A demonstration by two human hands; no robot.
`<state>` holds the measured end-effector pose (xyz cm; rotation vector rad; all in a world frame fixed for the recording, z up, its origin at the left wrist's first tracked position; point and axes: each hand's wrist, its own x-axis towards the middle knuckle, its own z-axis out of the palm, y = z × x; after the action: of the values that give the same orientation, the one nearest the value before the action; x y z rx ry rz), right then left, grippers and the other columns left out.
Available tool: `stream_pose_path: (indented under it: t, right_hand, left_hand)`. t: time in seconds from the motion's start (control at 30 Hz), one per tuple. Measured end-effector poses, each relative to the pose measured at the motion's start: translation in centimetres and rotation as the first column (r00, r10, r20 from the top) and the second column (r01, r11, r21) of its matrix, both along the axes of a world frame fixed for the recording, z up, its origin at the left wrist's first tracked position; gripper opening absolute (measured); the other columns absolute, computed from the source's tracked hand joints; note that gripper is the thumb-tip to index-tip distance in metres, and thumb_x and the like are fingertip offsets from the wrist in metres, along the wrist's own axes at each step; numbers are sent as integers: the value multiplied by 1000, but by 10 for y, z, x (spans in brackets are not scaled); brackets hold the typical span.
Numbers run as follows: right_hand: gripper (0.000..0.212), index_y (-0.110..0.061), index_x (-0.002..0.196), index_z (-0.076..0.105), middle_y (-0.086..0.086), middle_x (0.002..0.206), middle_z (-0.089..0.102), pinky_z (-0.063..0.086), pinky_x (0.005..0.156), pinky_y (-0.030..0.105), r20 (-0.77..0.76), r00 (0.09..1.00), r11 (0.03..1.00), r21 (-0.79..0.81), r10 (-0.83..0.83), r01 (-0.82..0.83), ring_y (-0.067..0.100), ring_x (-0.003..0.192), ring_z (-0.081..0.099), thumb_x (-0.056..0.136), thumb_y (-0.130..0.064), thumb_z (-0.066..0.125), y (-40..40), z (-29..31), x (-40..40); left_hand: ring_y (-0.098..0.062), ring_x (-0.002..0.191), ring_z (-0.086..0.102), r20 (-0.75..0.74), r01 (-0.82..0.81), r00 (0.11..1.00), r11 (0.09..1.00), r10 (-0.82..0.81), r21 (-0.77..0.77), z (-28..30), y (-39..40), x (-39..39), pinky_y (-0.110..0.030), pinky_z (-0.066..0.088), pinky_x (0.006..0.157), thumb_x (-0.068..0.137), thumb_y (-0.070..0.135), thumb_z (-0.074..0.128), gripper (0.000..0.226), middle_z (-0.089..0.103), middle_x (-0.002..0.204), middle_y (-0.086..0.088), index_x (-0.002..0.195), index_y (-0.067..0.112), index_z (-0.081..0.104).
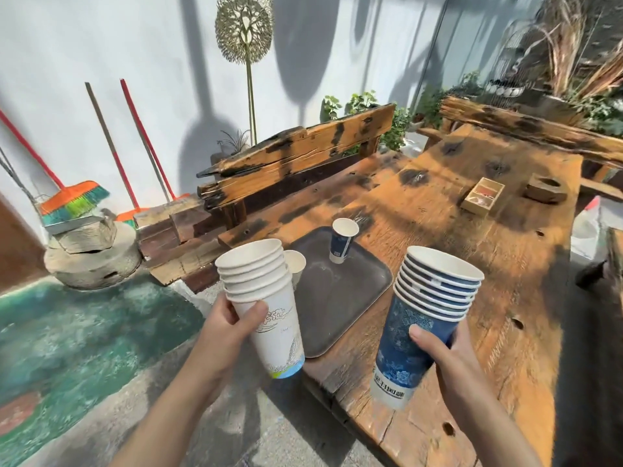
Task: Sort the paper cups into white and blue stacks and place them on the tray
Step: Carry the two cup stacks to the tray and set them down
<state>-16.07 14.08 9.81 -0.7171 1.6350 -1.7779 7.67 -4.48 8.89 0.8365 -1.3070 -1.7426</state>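
Above the wooden table [472,264] w/ dark tray [337,298], left hand [229,328] grips white cup stack [266,298], right hand [441,352] grips blue cup stack [424,315], fingers curled round each.

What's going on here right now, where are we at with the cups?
A person is sorting paper cups at a wooden table. The left hand holds a white stack and the right hand holds a blue stack, both raised in front of the dark tray. Neither stack is on the tray yet. One single blue cup stands on the tray, and another white cup sits partly hidden behind the white stack.
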Motion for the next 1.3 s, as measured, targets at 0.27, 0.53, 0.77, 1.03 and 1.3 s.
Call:
stream_pose_path:
  t: [0.27, 0.53, 0.77, 1.03, 1.3]
  right_hand:
    - [65, -30, 126, 44, 0, 128, 61, 46, 94, 35, 33, 999, 1000, -29, 9, -8, 18, 118, 58, 68, -19, 70, -100, -15, -95]
    - [85, -21, 142, 32, 3, 137, 57, 43, 106, 40, 24, 992, 987, -107, 124, -121, 22, 128, 51, 67, -10, 71, -216, -35, -216]
    - [89, -14, 146, 26, 7, 143, 50, 40, 107, 38, 7, 996, 979, -186, 87, -84, 21, 130, 49, 70, -13, 73, -303, -50, -272]
    - [93, -37, 130, 35, -3, 135, 54, 45, 102, 38, -135, 989, 990, -119, 57, -74, 13, 123, 54, 54, -46, 88, -364, -94, -287]
    - [88, -43, 125, 33, -19, 125, 54, 44, 96, 26, -193, 965, 983, 87, 175, -161, -6, 115, 53, 53, -42, 83, -379, -174, -278]
  left_hand:
    - [-12, 109, 66, 76, -131, 989, 991, 130, 4, -22, -86, -77, -42, 51, 94, 52, 40, 81, 81, 72, 115, 8, 125, 23, 51]
    - [-5, 113, 61, 200, -367, 901, 923, 384, -117, -55, -163, -161, -38, 48, 98, 51, 39, 87, 77, 64, 122, 10, 116, 40, 46]
    - [-2, 118, 56, 279, -426, 834, 877, 476, -221, -88, -197, -199, -32, 46, 97, 53, 38, 90, 79, 59, 126, 18, 114, 54, 42]
    - [-12, 124, 50, 443, -418, 762, 882, 471, -218, -142, -188, -215, -41, 38, 109, 47, 42, 87, 84, 52, 131, 5, 115, 52, 39]
    - [-8, 127, 45, 497, -408, 738, 888, 457, -211, -183, -179, -220, -31, 35, 110, 53, 36, 89, 92, 46, 134, 2, 130, 38, 39]
